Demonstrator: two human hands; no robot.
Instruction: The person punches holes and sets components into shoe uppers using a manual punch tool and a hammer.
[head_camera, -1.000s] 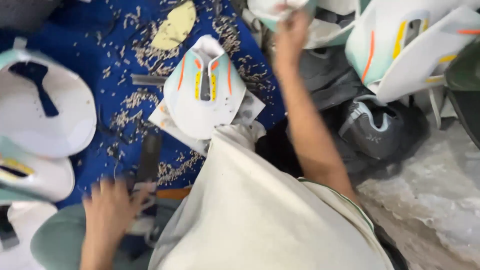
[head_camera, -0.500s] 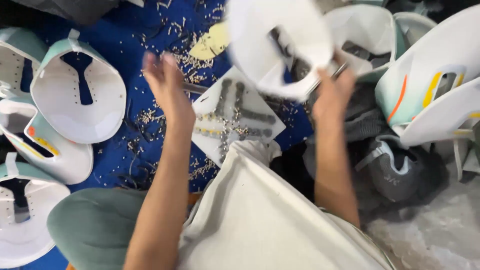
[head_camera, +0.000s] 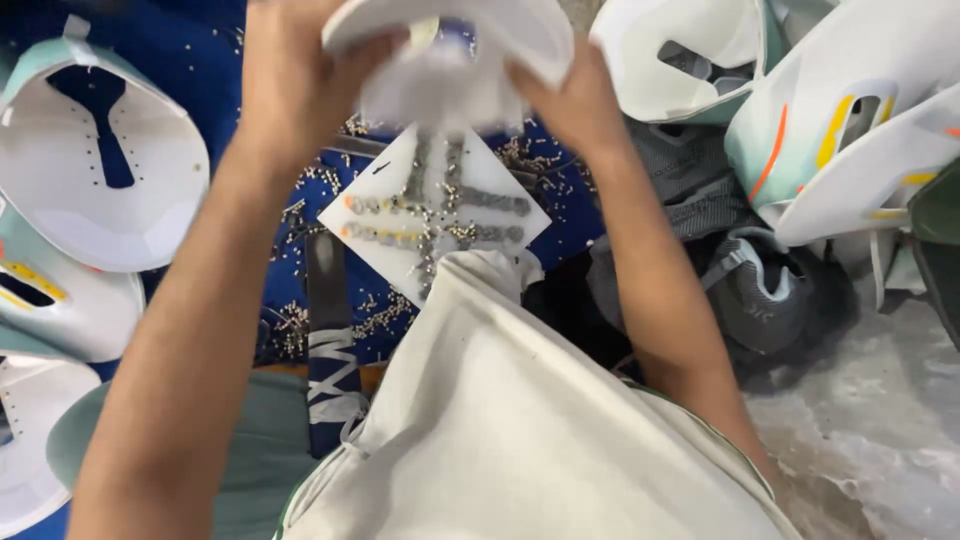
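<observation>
Both hands hold one white shoe upper piece (head_camera: 450, 60) up near the top of the view, close to the camera and blurred. My left hand (head_camera: 300, 90) grips its left side and my right hand (head_camera: 575, 110) grips its right side. Below it, on the blue mat (head_camera: 250, 180), lies a white square board (head_camera: 435, 215) with rows of small grey and yellow scraps on it. My lap, in a pale cloth (head_camera: 520, 430), fills the lower middle.
Several white and mint shoe uppers lie at the left (head_camera: 100, 170) and more with orange and yellow stripes at the upper right (head_camera: 850, 130). Grey mesh shoe parts (head_camera: 730, 270) sit at the right. Small punched scraps litter the mat. A dark strap (head_camera: 330, 350) lies by my knee.
My right hand brought a white upper over from the right pile. My left hand rose from the lower left and took hold of it too. The piece now sits higher and closer to the camera.
</observation>
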